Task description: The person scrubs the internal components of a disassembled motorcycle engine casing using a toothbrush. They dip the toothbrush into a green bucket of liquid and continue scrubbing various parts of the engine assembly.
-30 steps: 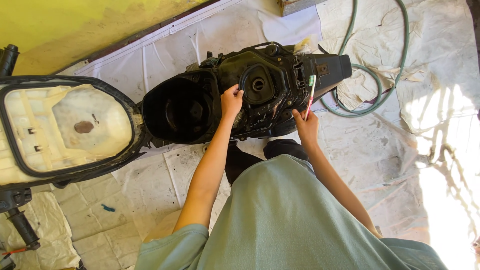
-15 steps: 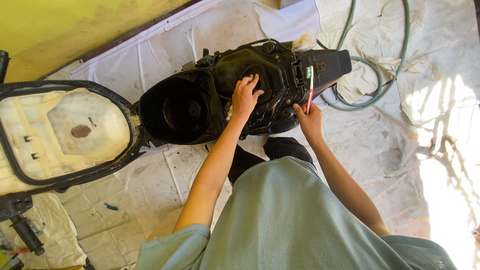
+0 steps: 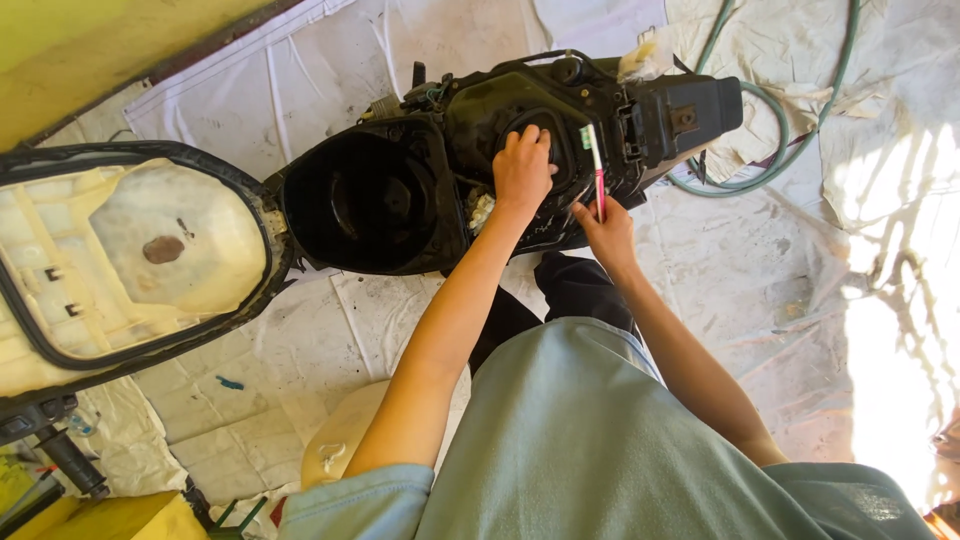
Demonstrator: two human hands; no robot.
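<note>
Left hand (image 3: 522, 168) has shifted right, fingers now flat on black plastic scooter body (image 3: 520, 120); right hand (image 3: 606, 232) grips pink-handled toothbrush (image 3: 597, 172) upright.

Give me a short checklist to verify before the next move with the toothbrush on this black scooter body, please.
1. Toothbrush gripped in right hand: ok.
2. Left hand resting on the scooter body: ok.
3. Storage bucket open and unobstructed: ok.
4. Seat flipped up, away from both hands: ok.
5. Hose lying off the work area: ok.
6. Bristles clean: cannot tell.
</note>
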